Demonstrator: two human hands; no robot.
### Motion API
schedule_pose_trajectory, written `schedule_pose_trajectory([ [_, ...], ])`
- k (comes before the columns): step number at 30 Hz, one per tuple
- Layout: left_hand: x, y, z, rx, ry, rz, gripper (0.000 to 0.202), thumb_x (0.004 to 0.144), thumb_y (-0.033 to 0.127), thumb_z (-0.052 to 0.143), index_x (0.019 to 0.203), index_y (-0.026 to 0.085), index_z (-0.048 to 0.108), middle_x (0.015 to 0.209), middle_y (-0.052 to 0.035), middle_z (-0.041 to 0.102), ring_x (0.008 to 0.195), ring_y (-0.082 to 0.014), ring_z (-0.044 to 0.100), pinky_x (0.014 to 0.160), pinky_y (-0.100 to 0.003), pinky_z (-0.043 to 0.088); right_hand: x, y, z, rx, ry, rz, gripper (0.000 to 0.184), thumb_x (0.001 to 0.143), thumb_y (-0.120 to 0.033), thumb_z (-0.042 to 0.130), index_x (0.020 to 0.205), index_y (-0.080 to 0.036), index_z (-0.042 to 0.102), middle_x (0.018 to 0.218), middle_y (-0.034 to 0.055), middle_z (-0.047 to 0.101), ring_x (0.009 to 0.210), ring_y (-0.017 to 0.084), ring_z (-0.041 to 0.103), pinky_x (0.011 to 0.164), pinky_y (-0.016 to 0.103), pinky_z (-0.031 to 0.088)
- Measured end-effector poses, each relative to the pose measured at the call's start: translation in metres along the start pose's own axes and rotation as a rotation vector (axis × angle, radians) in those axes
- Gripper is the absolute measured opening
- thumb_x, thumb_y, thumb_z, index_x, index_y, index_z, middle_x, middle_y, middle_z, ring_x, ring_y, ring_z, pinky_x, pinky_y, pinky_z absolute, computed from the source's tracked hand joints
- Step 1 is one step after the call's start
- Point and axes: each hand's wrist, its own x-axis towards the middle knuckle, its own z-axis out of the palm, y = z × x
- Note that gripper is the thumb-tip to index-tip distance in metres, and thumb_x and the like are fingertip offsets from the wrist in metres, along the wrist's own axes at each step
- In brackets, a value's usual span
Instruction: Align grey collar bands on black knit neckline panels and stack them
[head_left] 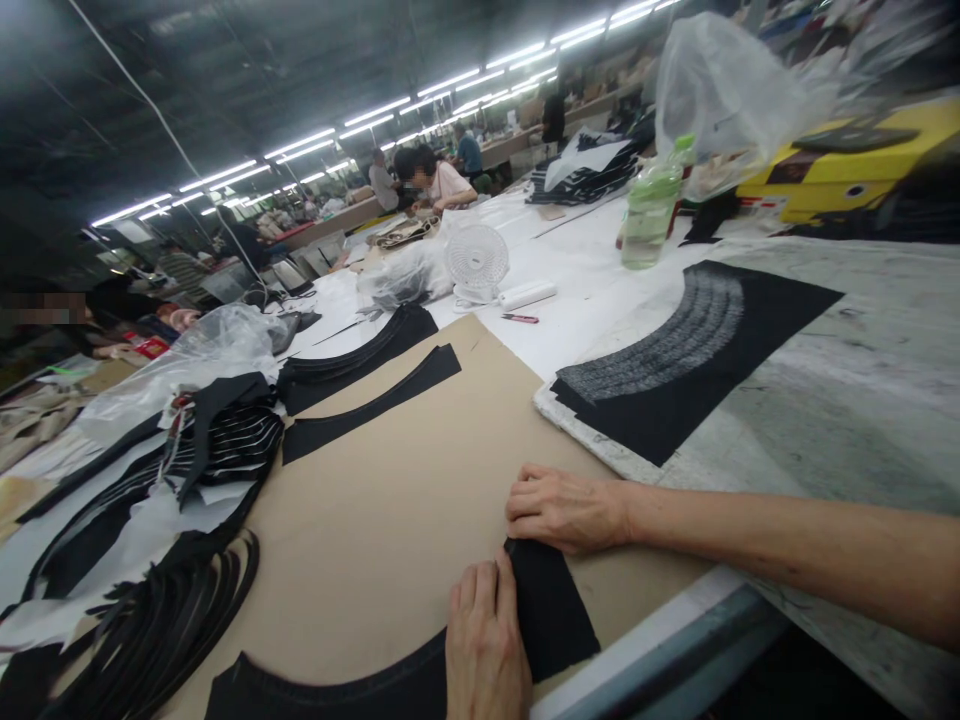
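Note:
A curved black fabric piece lies on the tan board at the near edge of the table. My right hand is at its upper corner, fingers curled and closed on the edge. Just below and to the left, my left hand rests over the same piece, its fingers bent together along the curved edge. Both sets of fingertips are partly hidden. Farther up the board lie a single narrow curved black piece and a stack of similar black pieces.
To the right, overlapping black pieces with whitish curved bands lie on a pale slab. Bundled dark strips crowd the left. Beyond are a small white fan, a red-handled tool, a green bottle and people working.

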Motion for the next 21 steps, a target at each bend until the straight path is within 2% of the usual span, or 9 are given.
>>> schedule_pose_trajectory([
  [4, 0.006, 0.001, -0.004, -0.076, -0.05, -0.054, 0.051, 0.083, -0.002, 0.036, 0.129, 0.013, 0.051, 0.088, -0.0058, 0.053, 0.082, -0.0207, 0.048, 0.078, -0.036, 0.042, -0.001, -0.002, -0.005, 0.17, 0.028, 0.163, 0.024, 0.091, -0.014, 0.044, 0.107, -0.019, 0.06, 0.095, 0.0061, 0.064, 0.09, 0.018, 0.056, 0.081, 0.033, 0.034],
  [6, 0.009, 0.0, -0.005, -0.098, -0.05, -0.051, 0.053, 0.083, -0.002, 0.036, 0.132, 0.014, 0.049, 0.088, -0.0053, 0.053, 0.081, -0.0207, 0.047, 0.078, -0.036, 0.041, -0.001, -0.004, -0.009, 0.22, 0.029, 0.202, 0.025, 0.088, -0.013, 0.048, 0.11, -0.018, 0.06, 0.098, 0.0068, 0.064, 0.093, 0.018, 0.056, 0.082, 0.032, 0.035],
  [11, 0.012, -0.001, -0.001, -0.093, -0.021, -0.046, 0.053, 0.083, -0.002, 0.039, 0.131, 0.015, 0.051, 0.089, -0.0052, 0.053, 0.082, -0.0213, 0.047, 0.078, -0.036, 0.04, 0.001, -0.005, -0.012, 0.173, -0.017, 0.177, 0.021, 0.085, -0.017, 0.057, 0.105, -0.019, 0.061, 0.099, 0.0057, 0.063, 0.093, 0.018, 0.055, 0.083, 0.032, 0.036],
  [15, 0.012, 0.001, 0.0, -0.063, -0.022, -0.038, 0.053, 0.082, -0.001, 0.04, 0.131, 0.016, 0.052, 0.09, -0.0057, 0.053, 0.083, -0.0218, 0.047, 0.079, -0.036, 0.04, 0.0, -0.004, -0.006, 0.097, -0.031, 0.137, 0.015, 0.089, -0.019, 0.052, 0.101, -0.02, 0.062, 0.095, 0.0047, 0.063, 0.09, 0.018, 0.055, 0.081, 0.034, 0.034],
  [21, 0.01, 0.005, 0.001, 0.034, -0.042, -0.016, 0.055, 0.076, -0.002, 0.048, 0.129, 0.012, 0.053, 0.094, -0.0058, 0.055, 0.086, -0.0218, 0.046, 0.081, -0.037, 0.04, -0.006, -0.005, -0.006, 0.006, -0.042, 0.076, 0.022, 0.092, -0.016, 0.045, 0.107, -0.017, 0.061, 0.098, 0.0064, 0.064, 0.091, 0.018, 0.055, 0.084, 0.035, 0.033],
])
